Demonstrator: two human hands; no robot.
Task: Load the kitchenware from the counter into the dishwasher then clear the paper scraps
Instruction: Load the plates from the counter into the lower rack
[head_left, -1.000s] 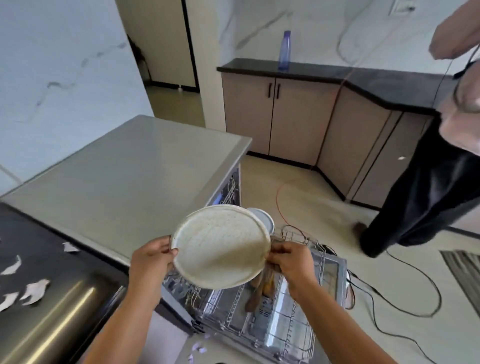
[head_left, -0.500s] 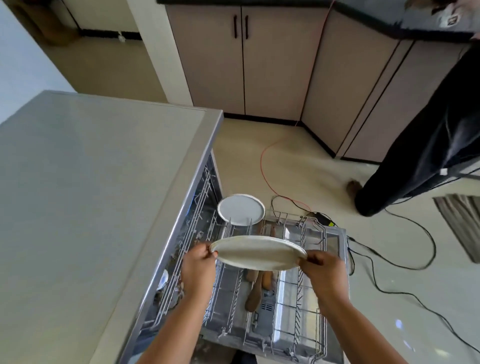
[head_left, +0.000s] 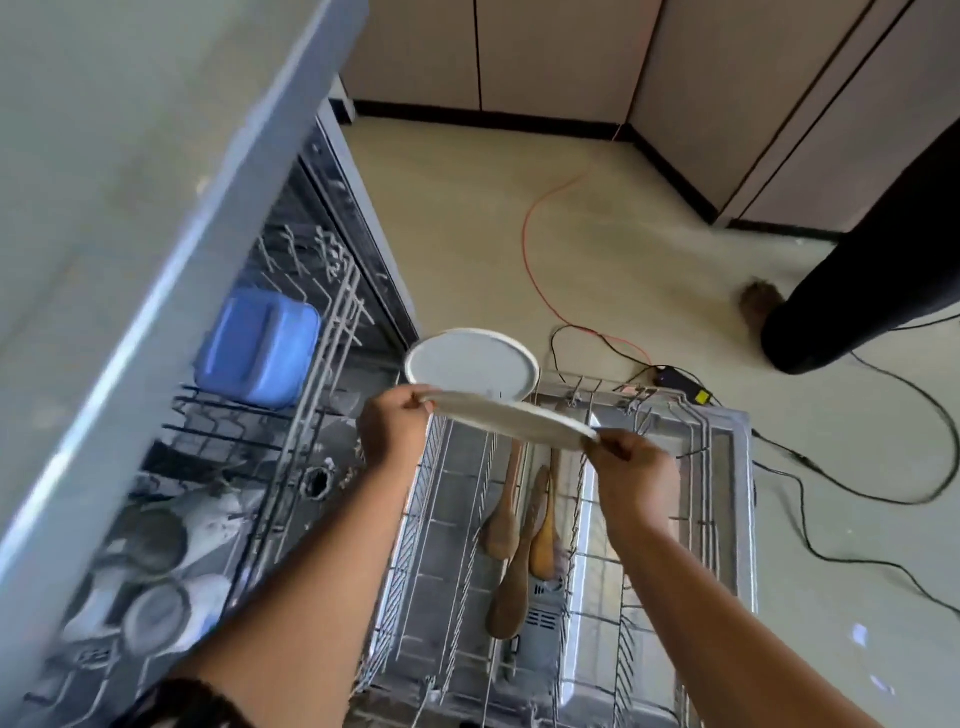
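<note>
A pale plate (head_left: 509, 418) is held nearly flat above the pulled-out dishwasher rack (head_left: 709, 493), just near of a second plate (head_left: 470, 366) stood upright at the far end. Its opposite rims are pinched by the left hand (head_left: 395, 428) and the right hand (head_left: 636, 470). It is judged stiff, breakable and perhaps slick, so the two-sided rim grip is best used until it is seated upright.
</note>
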